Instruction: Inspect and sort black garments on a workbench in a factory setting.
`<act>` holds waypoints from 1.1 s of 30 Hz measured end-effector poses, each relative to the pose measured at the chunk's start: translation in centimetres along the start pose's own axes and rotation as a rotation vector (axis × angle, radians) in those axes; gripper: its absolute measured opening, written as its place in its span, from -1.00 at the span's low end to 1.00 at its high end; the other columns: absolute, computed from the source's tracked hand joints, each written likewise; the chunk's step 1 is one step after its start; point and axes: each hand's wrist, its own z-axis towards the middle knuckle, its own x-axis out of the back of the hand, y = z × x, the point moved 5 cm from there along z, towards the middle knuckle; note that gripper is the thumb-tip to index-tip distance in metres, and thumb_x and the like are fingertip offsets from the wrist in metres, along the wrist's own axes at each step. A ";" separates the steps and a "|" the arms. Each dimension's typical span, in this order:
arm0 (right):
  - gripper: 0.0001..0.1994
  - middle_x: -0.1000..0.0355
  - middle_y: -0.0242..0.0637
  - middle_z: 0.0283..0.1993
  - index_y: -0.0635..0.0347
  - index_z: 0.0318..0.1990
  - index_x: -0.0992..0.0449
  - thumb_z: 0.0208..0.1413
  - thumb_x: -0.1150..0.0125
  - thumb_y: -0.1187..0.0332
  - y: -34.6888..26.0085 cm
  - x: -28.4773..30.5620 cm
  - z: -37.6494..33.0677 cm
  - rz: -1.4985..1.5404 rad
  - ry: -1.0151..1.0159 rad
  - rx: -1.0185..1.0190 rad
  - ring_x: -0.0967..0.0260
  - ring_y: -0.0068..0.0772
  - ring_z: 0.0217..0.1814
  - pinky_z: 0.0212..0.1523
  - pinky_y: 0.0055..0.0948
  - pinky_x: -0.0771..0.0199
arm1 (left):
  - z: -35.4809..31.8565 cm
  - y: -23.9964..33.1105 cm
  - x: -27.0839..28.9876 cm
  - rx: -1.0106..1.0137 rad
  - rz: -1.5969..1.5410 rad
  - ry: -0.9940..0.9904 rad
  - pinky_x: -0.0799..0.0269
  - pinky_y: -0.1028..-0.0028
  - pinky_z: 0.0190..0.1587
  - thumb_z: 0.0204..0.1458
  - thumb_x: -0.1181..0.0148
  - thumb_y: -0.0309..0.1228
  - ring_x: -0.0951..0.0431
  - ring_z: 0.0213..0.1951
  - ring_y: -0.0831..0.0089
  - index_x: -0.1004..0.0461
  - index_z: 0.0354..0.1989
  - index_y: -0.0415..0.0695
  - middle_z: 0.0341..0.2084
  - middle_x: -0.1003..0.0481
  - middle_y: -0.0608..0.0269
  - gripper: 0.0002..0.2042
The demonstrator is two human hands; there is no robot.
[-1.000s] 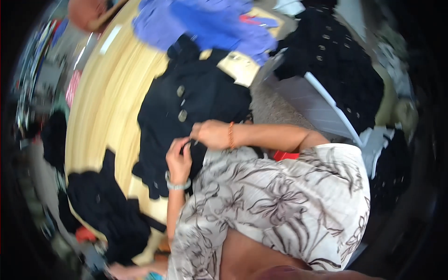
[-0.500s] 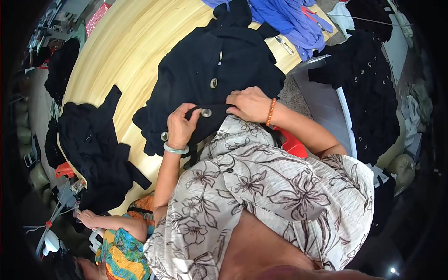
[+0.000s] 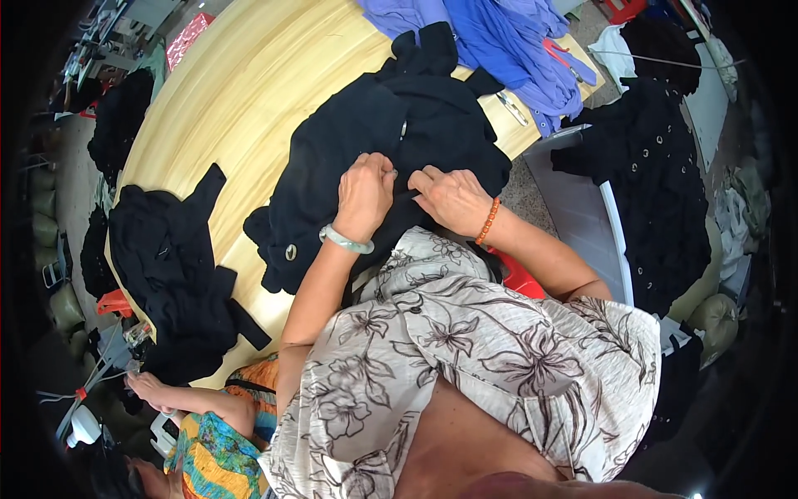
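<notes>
Garment: loose short-sleeved top (image 3: pixel 465 349), cream with dark grey-brown floral line print. Left wrist: pale green bangle (image 3: pixel 347 241). Right wrist: orange beaded bracelet (image 3: pixel 489 221). Forearms bare below the sleeves.

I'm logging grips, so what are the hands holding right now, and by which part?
Both the left hand and right hand pinch the black garment at a fold near its near edge, fingers close together.
</notes>
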 end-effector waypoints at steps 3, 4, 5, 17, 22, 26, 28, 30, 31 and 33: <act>-0.88 -0.36 -0.15 -0.35 0.24 -0.31 -0.38 0.03 -0.15 0.42 0.2 -0.4 0.1 0.072 0.032 0.049 -0.45 -0.06 -0.38 -0.38 -0.17 -0.45 | -0.3 -1.3 -0.9 0.155 -0.365 -0.090 -0.44 0.40 -0.40 -0.06 -0.27 -0.57 -0.54 -0.51 0.33 -0.50 -0.40 -0.28 -0.54 -0.54 0.16 -0.92; -0.87 -0.35 -0.15 -0.34 0.24 -0.31 -0.38 0.02 -0.17 0.42 0.1 -0.5 0.1 0.112 0.062 0.087 -0.44 -0.06 -0.36 -0.36 -0.16 -0.45 | -0.3 -2.0 -1.3 0.250 -0.621 -0.120 -0.42 0.50 -0.43 -0.05 -0.30 -0.55 -0.52 -0.52 0.48 -0.52 -0.38 -0.28 -0.54 -0.55 0.23 -0.90; -0.76 -0.37 -0.18 -0.30 0.18 -0.23 -0.39 -0.09 -0.26 0.51 0.2 -0.6 0.3 0.150 0.052 0.064 -0.44 -0.03 -0.30 -0.31 -0.18 -0.46 | -0.4 -2.6 -1.6 0.359 -0.834 -0.183 -0.36 0.64 -0.46 -0.02 -0.31 -0.53 -0.45 -0.51 0.69 -0.55 -0.35 -0.25 -0.52 -0.55 0.36 -0.90; -0.67 -0.38 -0.02 -0.27 0.27 -0.08 -0.41 -0.04 -0.21 0.40 0.6 -0.3 1.3 0.175 0.076 0.011 -0.42 0.10 -0.31 -0.30 -0.10 -0.45 | -1.9 -2.9 -2.0 0.164 -1.111 -0.304 -0.46 0.58 -0.19 0.00 -0.32 -0.49 -0.49 -0.30 0.64 -0.50 -0.11 -0.23 -0.31 -0.54 0.34 -0.73; -0.71 -0.39 -0.01 -0.32 0.35 -0.10 -0.44 -0.03 -0.20 0.50 0.1 -0.2 1.8 0.253 -0.013 0.093 -0.41 0.09 -0.34 -0.32 -0.14 -0.43 | -3.0 -1.6 -0.3 -0.110 -0.345 -0.029 -0.45 0.36 -0.21 -0.08 -0.19 -0.59 -0.54 -0.27 0.17 -0.52 -0.19 -0.29 -0.37 -0.51 0.05 -0.77; -0.72 -0.39 0.00 -0.32 0.39 -0.12 -0.45 -0.05 -0.10 0.64 0.2 0.1 1.4 0.248 -0.032 0.136 -0.41 0.12 -0.34 -0.31 -0.15 -0.43 | -3.5 -1.5 -0.9 -0.095 -0.344 0.022 -0.45 0.30 -0.23 -0.08 -0.13 -0.62 -0.52 -0.29 0.05 -0.53 -0.27 -0.28 -0.39 -0.49 0.00 -0.83; -0.74 -0.39 0.00 -0.32 0.37 -0.15 -0.47 -0.06 -0.10 0.63 0.6 -0.1 1.3 0.229 -0.032 0.125 -0.42 0.12 -0.32 -0.31 -0.13 -0.44 | -3.6 -1.2 -0.8 -0.076 -0.350 0.017 -0.45 0.31 -0.23 -0.09 -0.12 -0.64 -0.52 -0.28 0.06 -0.53 -0.29 -0.27 -0.40 -0.49 0.02 -0.83; -0.78 -0.41 -0.03 -0.33 0.33 -0.22 -0.50 -0.08 -0.09 0.63 0.7 -0.3 1.1 0.230 0.000 0.131 -0.43 0.11 -0.34 -0.34 -0.12 -0.46 | -3.5 -1.2 -0.9 -0.056 -0.345 0.017 -0.45 0.30 -0.23 -0.10 -0.11 -0.65 -0.52 -0.28 0.07 -0.52 -0.32 -0.26 -0.41 -0.48 0.03 -0.84; -0.80 -0.41 -0.05 -0.35 0.32 -0.26 -0.52 -0.09 -0.09 0.63 0.6 -0.4 1.0 0.248 0.034 0.141 -0.43 0.10 -0.36 -0.36 -0.13 -0.46 | -3.3 -1.2 -1.1 -0.122 -0.316 0.059 -0.45 0.30 -0.22 -0.13 -0.09 -0.66 -0.52 -0.29 0.08 -0.51 -0.35 -0.25 -0.42 -0.48 0.04 -0.84; -0.82 -0.42 -0.08 -0.38 0.28 -0.27 -0.54 -0.07 -0.11 0.58 0.4 -0.1 1.5 0.249 0.014 0.145 -0.43 0.07 -0.35 -0.35 -0.14 -0.45 | -3.0 -1.8 -0.9 -0.164 -0.318 0.089 -0.45 0.29 -0.22 -0.15 -0.09 -0.64 -0.51 -0.30 0.08 -0.52 -0.35 -0.19 -0.42 -0.48 0.05 -0.83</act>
